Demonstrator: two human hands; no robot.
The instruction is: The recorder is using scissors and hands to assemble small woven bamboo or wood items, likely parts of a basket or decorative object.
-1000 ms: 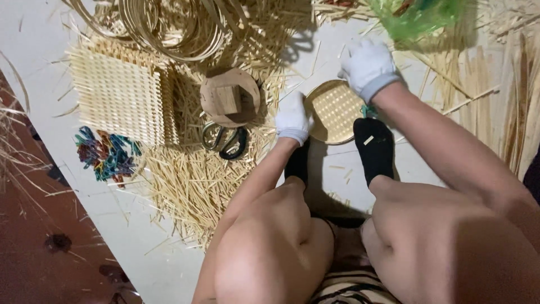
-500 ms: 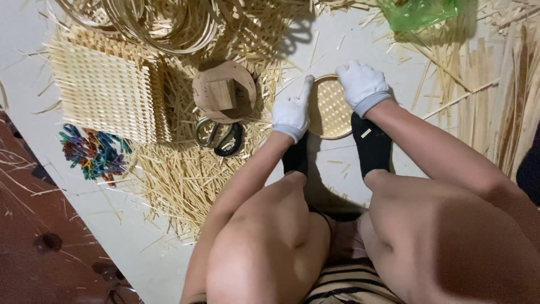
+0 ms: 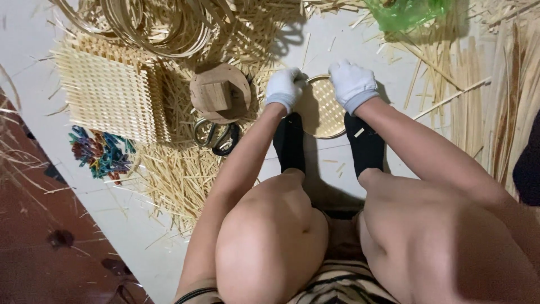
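A small round woven bamboo tray (image 3: 322, 112) lies on the white floor between my two black-socked feet. My left hand (image 3: 284, 87), in a white glove, grips its left rim. My right hand (image 3: 352, 83), also gloved in white, presses on its upper right rim. Both hands are closed over the edge of the tray. My bare knees fill the lower part of the view.
A round wooden block (image 3: 219, 93) and black-handled scissors (image 3: 216, 135) lie left of the tray. A square woven mat (image 3: 107, 95), coloured clips (image 3: 101, 155), coiled bamboo strips (image 3: 152, 22) and loose straw lie around. A green plastic bag (image 3: 408, 11) is at the top.
My right hand has come down from the tray's far right edge to its upper rim; my left hand has shifted along the left rim. The camera view has drifted.
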